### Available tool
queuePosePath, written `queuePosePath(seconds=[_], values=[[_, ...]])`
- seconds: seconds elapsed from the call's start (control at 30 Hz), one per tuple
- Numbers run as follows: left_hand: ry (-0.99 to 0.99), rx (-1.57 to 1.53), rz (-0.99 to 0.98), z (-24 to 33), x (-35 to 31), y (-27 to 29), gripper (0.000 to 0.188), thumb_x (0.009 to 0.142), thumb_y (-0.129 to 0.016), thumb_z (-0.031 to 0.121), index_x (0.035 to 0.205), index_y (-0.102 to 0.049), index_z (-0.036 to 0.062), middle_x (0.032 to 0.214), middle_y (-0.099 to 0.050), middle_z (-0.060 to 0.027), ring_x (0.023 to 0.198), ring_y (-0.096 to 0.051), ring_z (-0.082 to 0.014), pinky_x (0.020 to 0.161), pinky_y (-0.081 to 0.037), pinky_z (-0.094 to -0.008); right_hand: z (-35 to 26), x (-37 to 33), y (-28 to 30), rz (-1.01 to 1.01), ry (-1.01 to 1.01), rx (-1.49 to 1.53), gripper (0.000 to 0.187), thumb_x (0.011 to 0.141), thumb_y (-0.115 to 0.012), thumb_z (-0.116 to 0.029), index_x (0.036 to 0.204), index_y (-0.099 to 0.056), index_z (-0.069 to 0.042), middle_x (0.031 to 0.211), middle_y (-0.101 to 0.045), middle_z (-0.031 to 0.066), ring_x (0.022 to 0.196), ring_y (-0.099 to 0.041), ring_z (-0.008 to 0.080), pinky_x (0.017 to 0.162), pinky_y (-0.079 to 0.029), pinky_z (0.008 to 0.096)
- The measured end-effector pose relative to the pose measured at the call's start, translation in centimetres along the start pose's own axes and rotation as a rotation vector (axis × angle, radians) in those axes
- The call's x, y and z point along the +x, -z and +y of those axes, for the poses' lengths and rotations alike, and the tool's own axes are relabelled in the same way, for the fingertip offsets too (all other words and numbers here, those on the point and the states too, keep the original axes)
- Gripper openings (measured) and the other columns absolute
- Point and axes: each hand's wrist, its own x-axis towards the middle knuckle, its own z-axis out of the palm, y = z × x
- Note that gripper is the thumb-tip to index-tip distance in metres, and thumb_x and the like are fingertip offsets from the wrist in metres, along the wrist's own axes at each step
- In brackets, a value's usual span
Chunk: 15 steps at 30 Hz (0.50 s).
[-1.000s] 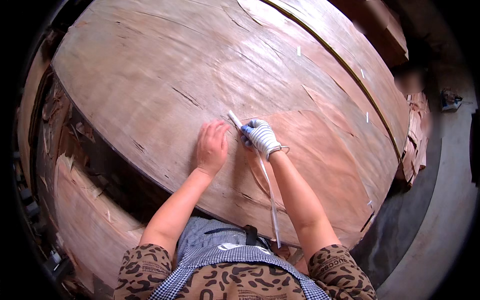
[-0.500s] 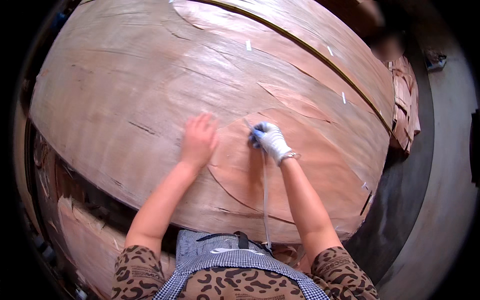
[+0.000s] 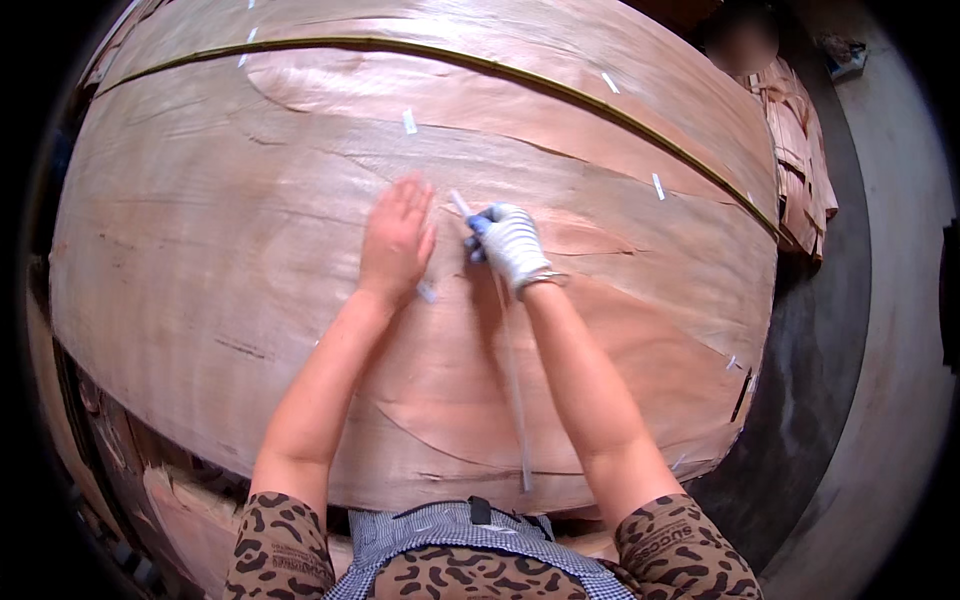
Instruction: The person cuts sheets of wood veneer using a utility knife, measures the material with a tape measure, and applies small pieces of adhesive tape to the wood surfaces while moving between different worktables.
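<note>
A broad sheet of thin wood veneer (image 3: 190, 220) lies before me, with a more orange veneer piece (image 3: 620, 350) at its near right. My left hand (image 3: 397, 240) is bare, its fingers stretched out over the sheet and slightly blurred. To its right, my right hand (image 3: 508, 245), in a white and blue glove, pinches a narrow white tape strip (image 3: 514, 390). The strip's short end sticks out ahead of the fingers, while its long tail hangs back toward me. A short tape piece (image 3: 426, 293) shows beside my left wrist.
A long, dark, narrow rod (image 3: 480, 65) crosses the far part of the sheet. Other white tape bits (image 3: 409, 122) dot the veneer. At the far right are a person (image 3: 740, 45) and a veneer bundle (image 3: 798, 165). More veneer (image 3: 190, 510) lies below at the near left.
Both hands have moved farther out over the sheet, the right one with the tape strip. A short tape piece now shows beside my left wrist. The view has shifted.
</note>
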Motion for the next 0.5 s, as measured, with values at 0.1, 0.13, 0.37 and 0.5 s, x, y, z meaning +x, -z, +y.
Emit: queuePosePath(seconds=[0.1,0.13,0.37,0.5], values=[[-0.183,-0.038,-0.277,-0.7,0.3,-2.7,0.044,0.085,-0.048,0.018,0.125,-0.043,-0.0002,0.134,-0.038,-0.0144,0.127,-0.032,-0.0273,0.106,-0.024,-0.0389,1.3,1.7,-0.7,0.027,0.016,-0.232,0.029,0.080,-0.056,-0.030,0.082,-0.062,-0.002,0.077,-0.063,0.0184,0.071,-0.061,0.0322,0.067,-0.048,0.0402],[-0.203,-0.036,-0.347,-1.1,-0.2,-3.3,0.044,0.086,-0.047,0.019,0.126,-0.042,-0.0002,0.135,-0.037,-0.0138,0.128,-0.031,-0.0271,0.107,-0.023,-0.0387,2.2,1.2,-0.9,0.066,0.070,-0.257,0.030,0.079,-0.055,-0.033,0.082,-0.062,-0.004,0.083,-0.062,0.0201,0.077,-0.060,0.0361,0.072,-0.047,0.0425],[-0.068,0.033,-0.308,2.0,3.0,-4.8,0.039,0.081,-0.053,0.017,0.118,-0.052,0.0051,0.128,-0.045,-0.0113,0.122,-0.039,-0.0265,0.103,-0.026,-0.0418,7.5,-2.0,13.8,0.202,-0.107,0.143,0.015,0.087,-0.055,-0.015,0.079,-0.059,-0.003,0.065,-0.059,0.0065,0.050,-0.052,0.0086,0.042,-0.043,0.0265],[-0.316,0.011,-0.249,10.3,5.3,-11.6,0.051,0.083,-0.051,0.024,0.130,-0.039,0.0095,0.138,-0.036,-0.0063,0.129,-0.031,-0.0215,0.105,-0.021,-0.0424,7.9,-1.7,15.0,0.250,-0.142,0.165,0.025,0.084,-0.060,-0.022,0.067,-0.059,-0.003,0.055,-0.057,0.0048,0.043,-0.050,0.0095,0.041,-0.040,0.0267]])
